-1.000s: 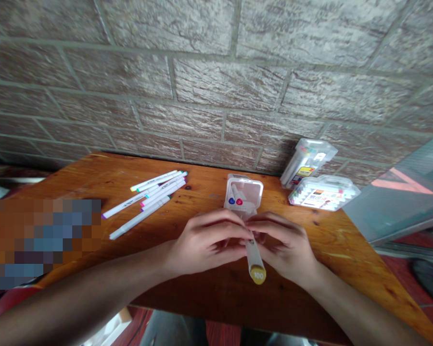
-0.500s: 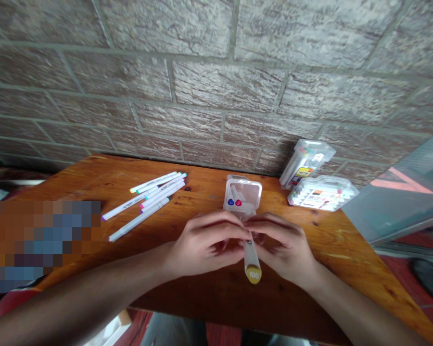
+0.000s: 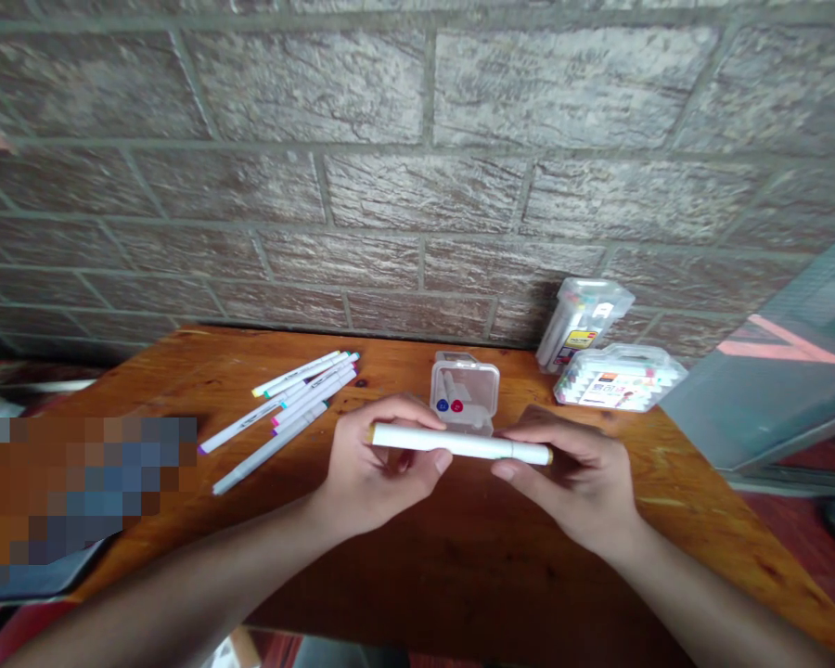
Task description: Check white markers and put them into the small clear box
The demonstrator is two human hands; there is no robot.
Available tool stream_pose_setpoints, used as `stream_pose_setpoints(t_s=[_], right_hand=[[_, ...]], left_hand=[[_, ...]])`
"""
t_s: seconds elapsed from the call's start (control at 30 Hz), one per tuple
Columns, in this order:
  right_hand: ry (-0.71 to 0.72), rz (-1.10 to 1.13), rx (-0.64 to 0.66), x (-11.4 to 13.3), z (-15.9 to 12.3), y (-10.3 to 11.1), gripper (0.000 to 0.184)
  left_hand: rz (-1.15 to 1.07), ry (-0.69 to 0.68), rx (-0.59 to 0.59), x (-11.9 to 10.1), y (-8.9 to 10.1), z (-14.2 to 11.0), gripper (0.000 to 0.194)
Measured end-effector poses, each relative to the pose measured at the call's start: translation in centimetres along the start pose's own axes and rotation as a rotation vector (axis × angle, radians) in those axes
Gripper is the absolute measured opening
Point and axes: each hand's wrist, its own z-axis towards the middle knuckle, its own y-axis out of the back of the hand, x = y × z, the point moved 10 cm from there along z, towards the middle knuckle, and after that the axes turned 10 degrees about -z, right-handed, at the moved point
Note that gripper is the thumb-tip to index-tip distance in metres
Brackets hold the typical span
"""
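Observation:
A white marker (image 3: 459, 443) with yellowish-brown ends lies crosswise between my two hands, above the table. My left hand (image 3: 382, 464) grips its left part between thumb and fingers. Toward the other end, my right hand (image 3: 577, 468) pinches the marker near the cap seam. Just behind them stands an open clear plastic case (image 3: 465, 380), its front partly hidden by the hands and the marker. Inside the case are a blue-ended marker (image 3: 443, 404) and a red-ended marker (image 3: 457, 405).
Several white markers (image 3: 299, 399) lie in a loose pile at the left on the wooden table (image 3: 390, 594). At the right rear, a clear upright marker case (image 3: 577, 325) leans by a closed marker case (image 3: 619, 378). A brick wall (image 3: 376, 186) rises behind.
The marker has turned from pointing its numbered end at me to lying sideways. My hands have moved apart toward its two ends. The view has tilted up slightly.

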Motion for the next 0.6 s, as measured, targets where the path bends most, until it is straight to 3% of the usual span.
stream_pose_setpoints(t_s=[0.1,0.23,0.47,0.6], right_hand=[[-0.075,0.034,-0.082,-0.2,0.2,1.1,0.022],[-0.105,0.044,-0.157,0.3,0.6,2.2,0.019],[0.004,0.101,-0.121,2.1,0.4,1.6,0.023],[0.099,0.131,-0.056,2.9,-0.1,0.7,0.026]], left_hand=[[-0.044,0.075,0.002,1.2,0.3,0.1,0.013],[0.002,0.067,0.101,1.8,-0.5,-0.1,0.015],[0.235,-0.222,0.312,0.3,-2.7,-1.1,0.020],[0.273,-0.270,0.369,0.5,-3.3,-1.5,0.020]])
